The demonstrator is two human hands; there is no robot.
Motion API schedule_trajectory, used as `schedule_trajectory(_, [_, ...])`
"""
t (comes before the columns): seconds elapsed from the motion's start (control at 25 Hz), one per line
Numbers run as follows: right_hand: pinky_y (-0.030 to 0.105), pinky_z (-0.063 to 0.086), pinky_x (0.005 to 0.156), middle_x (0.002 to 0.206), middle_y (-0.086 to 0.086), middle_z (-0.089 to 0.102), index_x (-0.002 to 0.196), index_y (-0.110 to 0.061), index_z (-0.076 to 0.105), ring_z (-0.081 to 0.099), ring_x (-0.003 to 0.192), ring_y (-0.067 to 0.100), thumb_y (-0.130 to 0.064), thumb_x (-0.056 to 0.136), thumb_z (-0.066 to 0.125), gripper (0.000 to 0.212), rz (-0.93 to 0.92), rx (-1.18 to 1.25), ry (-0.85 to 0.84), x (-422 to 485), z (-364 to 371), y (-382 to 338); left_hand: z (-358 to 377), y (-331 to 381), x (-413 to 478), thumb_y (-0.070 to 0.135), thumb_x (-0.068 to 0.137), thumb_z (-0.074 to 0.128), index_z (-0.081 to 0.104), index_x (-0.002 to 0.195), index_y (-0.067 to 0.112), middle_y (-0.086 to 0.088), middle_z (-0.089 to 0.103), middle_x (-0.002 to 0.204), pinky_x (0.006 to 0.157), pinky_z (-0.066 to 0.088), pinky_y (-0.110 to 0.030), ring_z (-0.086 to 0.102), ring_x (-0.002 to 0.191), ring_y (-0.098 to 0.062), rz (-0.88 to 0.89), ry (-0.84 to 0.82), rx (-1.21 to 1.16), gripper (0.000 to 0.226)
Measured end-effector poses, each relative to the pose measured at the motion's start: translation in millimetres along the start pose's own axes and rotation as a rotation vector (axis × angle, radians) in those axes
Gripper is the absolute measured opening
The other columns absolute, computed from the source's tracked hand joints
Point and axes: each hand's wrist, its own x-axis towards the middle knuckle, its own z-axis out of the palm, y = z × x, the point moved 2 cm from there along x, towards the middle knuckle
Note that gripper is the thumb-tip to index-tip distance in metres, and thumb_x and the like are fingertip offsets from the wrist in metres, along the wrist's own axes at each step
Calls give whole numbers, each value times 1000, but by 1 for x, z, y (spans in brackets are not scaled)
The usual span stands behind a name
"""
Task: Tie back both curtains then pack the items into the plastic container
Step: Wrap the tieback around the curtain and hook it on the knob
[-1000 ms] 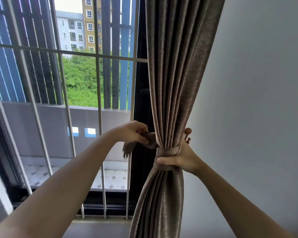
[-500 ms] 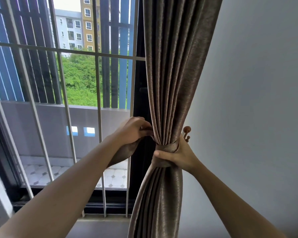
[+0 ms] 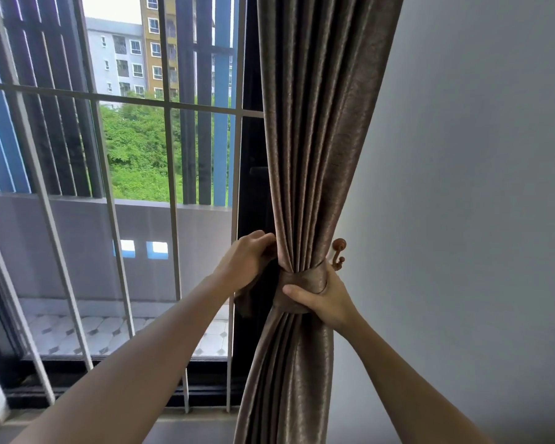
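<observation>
A brown curtain (image 3: 314, 155) hangs gathered beside the wall, pinched at waist height by a matching fabric tie-back band (image 3: 305, 280). My right hand (image 3: 321, 299) grips the gathered curtain with the band wrapped around it. My left hand (image 3: 247, 261) is closed on the band's loose end at the curtain's left edge, and a flap of it hangs below that hand. A small wooden wall hook (image 3: 338, 251) sticks out just right of the band. No container or items are in view.
White window bars (image 3: 170, 219) and a black frame (image 3: 250, 155) stand left of the curtain. A bare grey wall (image 3: 462, 187) fills the right side. Balcony tiles and buildings lie beyond the glass.
My left hand has moved right with the band's loose end and now sits tight against the curtain's left edge. My right hand has kept its grip on the gathered curtain.
</observation>
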Motion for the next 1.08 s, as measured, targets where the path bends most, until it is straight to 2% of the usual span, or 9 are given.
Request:
schedule_trajectory(0.12, [33,53,91,116,-9,62,123,-29,46,62,102,11,-57,52,83,85,18,-114,12,3,-8,-10,-19,-15,2,33,83,60,70,99,20,-2,69,88,70,53,-39,65,77,-21,-82,19,90,23])
schedule_trajectory(0.2, [25,52,88,117,-9,59,127,-25,40,60,103,8,-45,59,85,84,-17,-86,20,4,-6,-17,-31,-16,2,35,81,66,71,98,22,-1,73,87,72,52,-36,66,79,-19,-145,-77,90,21])
schedule_trajectory(0.32, [23,52,85,114,-6,62,125,-23,45,62,103,13,-42,64,82,73,42,-142,28,4,5,-2,-33,-11,-2,28,82,67,70,94,20,0,69,80,66,49,-30,65,77,-20,-234,-218,89,15])
schedule_trajectory(0.4, [33,51,93,115,-3,64,123,-22,50,62,108,19,-52,66,77,70,97,-255,66,6,11,6,-29,-9,-6,26,84,63,68,91,19,-1,62,73,56,42,-28,63,72,-24,-279,-164,195,11])
schedule_trajectory(0.52, [43,41,104,130,-5,53,133,-24,40,51,119,16,-70,60,68,91,-2,-442,154,14,9,-9,-28,-3,-4,32,88,60,66,93,19,-4,65,77,55,37,-27,63,74,-28,-301,-54,321,15])
schedule_trajectory(0.6, [40,44,104,131,-10,50,136,-24,36,50,119,11,-68,55,73,100,-73,-303,168,15,8,-13,-32,-4,-1,37,88,59,66,99,23,-6,68,84,58,36,-27,64,77,-29,-289,-15,391,19])
schedule_trajectory(0.72, [37,50,98,126,-11,56,134,-25,37,56,113,8,-62,57,77,95,-112,-199,160,10,14,-8,-36,-13,-2,40,88,59,67,100,24,-3,69,79,54,37,-26,64,71,-25,-273,-29,300,21])
schedule_trajectory(0.88, [30,51,93,124,-6,58,132,-21,39,59,111,15,-64,63,72,88,-109,-325,300,29,20,-12,-30,-19,-1,39,89,57,68,99,23,-2,71,83,57,47,-29,65,71,-22,-220,18,192,22])
schedule_trajectory(1.08, [40,40,103,126,1,54,135,-16,36,51,118,22,-71,61,69,98,-62,-478,473,59,33,-14,-32,-34,10,38,87,59,69,92,21,-6,71,79,59,51,-34,65,70,-27,-250,57,260,21])
